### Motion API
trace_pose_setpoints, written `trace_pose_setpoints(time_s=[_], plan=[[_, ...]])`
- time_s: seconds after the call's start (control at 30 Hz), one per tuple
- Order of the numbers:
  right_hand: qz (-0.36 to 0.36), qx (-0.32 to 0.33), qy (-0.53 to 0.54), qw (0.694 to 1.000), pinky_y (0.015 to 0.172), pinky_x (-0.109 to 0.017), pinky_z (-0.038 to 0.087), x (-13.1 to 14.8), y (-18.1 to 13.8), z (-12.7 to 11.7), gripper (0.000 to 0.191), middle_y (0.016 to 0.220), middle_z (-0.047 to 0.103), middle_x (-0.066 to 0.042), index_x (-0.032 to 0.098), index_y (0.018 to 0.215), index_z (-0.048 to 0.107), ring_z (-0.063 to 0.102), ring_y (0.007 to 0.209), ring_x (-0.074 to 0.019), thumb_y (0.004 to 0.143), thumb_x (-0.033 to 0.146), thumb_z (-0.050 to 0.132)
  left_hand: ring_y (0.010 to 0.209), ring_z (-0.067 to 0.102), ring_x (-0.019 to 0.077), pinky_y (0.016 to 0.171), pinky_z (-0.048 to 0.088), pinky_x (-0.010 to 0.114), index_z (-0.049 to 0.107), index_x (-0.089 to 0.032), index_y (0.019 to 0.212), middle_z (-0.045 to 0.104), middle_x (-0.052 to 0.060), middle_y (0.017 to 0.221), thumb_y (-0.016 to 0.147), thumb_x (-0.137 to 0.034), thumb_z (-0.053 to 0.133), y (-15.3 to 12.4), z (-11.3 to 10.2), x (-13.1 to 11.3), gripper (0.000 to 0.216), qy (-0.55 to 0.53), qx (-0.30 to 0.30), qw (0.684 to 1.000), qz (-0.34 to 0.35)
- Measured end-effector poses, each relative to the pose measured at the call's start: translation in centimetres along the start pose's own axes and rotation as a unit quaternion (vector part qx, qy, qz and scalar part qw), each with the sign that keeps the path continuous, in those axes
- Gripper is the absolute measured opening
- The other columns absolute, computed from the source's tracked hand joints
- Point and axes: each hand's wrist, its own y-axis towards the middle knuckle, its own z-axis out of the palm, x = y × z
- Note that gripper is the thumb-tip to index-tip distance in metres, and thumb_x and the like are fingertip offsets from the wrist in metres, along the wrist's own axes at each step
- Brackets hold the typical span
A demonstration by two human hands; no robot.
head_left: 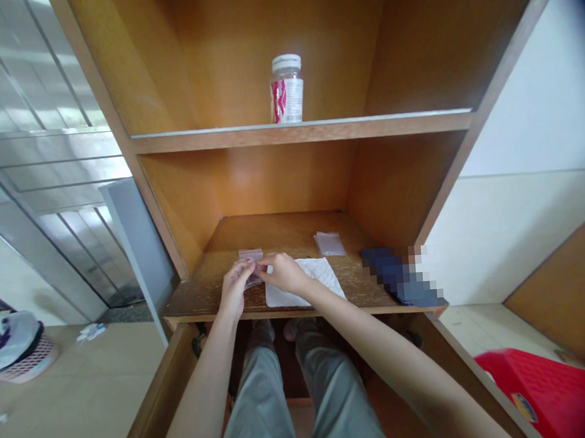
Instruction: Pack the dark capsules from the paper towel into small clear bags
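Both my hands meet over the wooden desk shelf [202,298]. My left hand [236,286] and my right hand [283,273] pinch a small clear plastic bag [252,267] between their fingertips, held just above the wood. Under my right wrist lies a white paper sheet [321,274]. Another small clear bag [329,244] lies flat farther back on the right. A clear jar with a white lid and a red-and-white label [286,89] stands on the upper shelf [301,131].
A dark flat object [401,278], partly pixelated, lies at the desk's right edge. My legs in grey trousers [294,392] are under the desk. A red plastic stool [550,394] sits at lower right, and a basket with cloth [16,352] on the floor at left.
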Motion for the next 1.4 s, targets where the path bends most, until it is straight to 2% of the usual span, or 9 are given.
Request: trace_pose_setpoints(time_s=[0.07, 0.2, 0.33, 0.43, 0.63, 1.03, 1.2, 1.3, 1.4], plan=[[0.0, 0.005, -0.021, 1.0, 0.069, -0.022, 0.04, 0.3, -0.1, 0.0, 0.015, 0.085, 0.068, -0.004, 0.021, 0.08, 0.067, 0.061, 0.079, -0.0154, 0.075, 0.023, 0.053, 0.082, 0.056, 0.015, 0.067, 0.047, 0.024, 0.063, -0.014, 0.066, 0.059, 0.005, 0.086, 0.065, -0.032, 0.064, 0.1, 0.1, 0.0, 0.018, 0.022, -0.002, 1.0, 0.015], [-0.008, 0.008, -0.029, 1.0, 0.069, -0.023, 0.04, 0.4, -0.3, -0.3, 0.015, 0.086, 0.068, -0.003, 0.021, 0.082, 0.066, 0.061, 0.08, -0.0155, 0.076, 0.026, 0.053, 0.085, 0.054, 0.0148, 0.07, 0.046, 0.023, 0.065, -0.014, 0.068, 0.057, 0.005, 0.088, 0.065, -0.031, 0.066, 0.0, 0.3, -0.1, 0.017, 0.027, -0.007, 0.999, 0.033], [-0.004, 0.004, -0.02, 1.0, 0.071, -0.022, 0.041, 0.2, -0.3, -0.7, 0.019, 0.088, 0.068, -0.002, 0.023, 0.09, 0.065, 0.061, 0.082, -0.0152, 0.078, 0.028, 0.052, 0.083, 0.054, 0.0154, 0.065, 0.049, 0.025, 0.065, -0.014, 0.072, 0.055, 0.006, 0.095, 0.064, -0.034, 0.066, -0.3, 0.4, -0.4, 0.022, 0.005, 0.015, 1.0, 0.007], [0.011, 0.001, -0.02, 1.0, 0.072, -0.022, 0.042, 0.1, -0.3, -0.6, 0.02, 0.088, 0.068, -0.002, 0.023, 0.093, 0.065, 0.062, 0.082, -0.0153, 0.078, 0.029, 0.052, 0.082, 0.056, 0.0163, 0.063, 0.05, 0.026, 0.065, -0.014, 0.072, 0.056, 0.007, 0.095, 0.062, -0.035, 0.067, -0.3, 0.4, -0.5, 0.023, 0.004, 0.007, 1.0, -0.003], [0.025, 0.0, -0.039, 0.999, 0.07, -0.021, 0.041, -0.1, -0.1, -0.4, 0.018, 0.084, 0.068, -0.003, 0.022, 0.085, 0.066, 0.062, 0.08, -0.0151, 0.079, 0.025, 0.049, 0.086, 0.057, 0.0196, 0.066, 0.051, 0.029, 0.064, -0.013, 0.064, 0.059, 0.008, 0.091, 0.056, -0.029, 0.071, -0.2, 0.4, -0.4, 0.019, 0.033, -0.011, 0.999, 0.02], [0.023, -0.012, -0.127, 0.992, 0.062, -0.022, 0.036, 0.5, 0.1, -0.4, 0.015, 0.079, 0.066, -0.004, 0.02, 0.076, 0.062, 0.059, 0.073, -0.015, 0.078, 0.023, 0.047, 0.094, 0.055, 0.021, 0.068, 0.049, 0.027, 0.062, -0.013, 0.058, 0.057, 0.009, 0.098, 0.058, -0.025, 0.067, 0.0, 0.3, 0.3, 0.012, 0.067, -0.036, 0.995, 0.061], [0.064, -0.065, -0.156, 0.984, 0.059, -0.022, 0.035, 0.7, 0.4, -1.4, 0.012, 0.082, 0.064, -0.004, 0.019, 0.08, 0.058, 0.058, 0.074, -0.0158, 0.077, 0.024, 0.048, 0.087, 0.056, 0.0189, 0.061, 0.051, 0.027, 0.058, -0.012, 0.057, 0.053, 0.008, 0.105, 0.058, -0.028, 0.067, 0.0, 0.2, 0.4, 0.019, 0.024, -0.055, 0.998, 0.036], [0.073, -0.062, -0.178, 0.979, 0.059, -0.022, 0.035, 0.8, 0.3, -2.2, 0.013, 0.084, 0.063, -0.004, 0.019, 0.083, 0.057, 0.058, 0.074, -0.0162, 0.077, 0.026, 0.048, 0.086, 0.056, 0.017, 0.063, 0.05, 0.025, 0.06, -0.012, 0.059, 0.056, 0.007, 0.1, 0.059, -0.029, 0.067, 0.0, 0.3, 0.4, 0.018, 0.032, -0.056, 0.997, 0.039], [0.045, -0.055, -0.196, 0.978, 0.061, -0.023, 0.037, 0.9, 0.1, -2.4, 0.019, 0.092, 0.061, -0.005, 0.02, 0.094, 0.056, 0.058, 0.076, -0.0162, 0.079, 0.021, 0.044, 0.08, 0.058, 0.0146, 0.064, 0.048, 0.024, 0.062, -0.013, 0.061, 0.059, 0.006, 0.095, 0.061, -0.028, 0.066, 0.0, 0.2, 0.4, 0.016, 0.043, -0.05, 0.997, 0.036]])
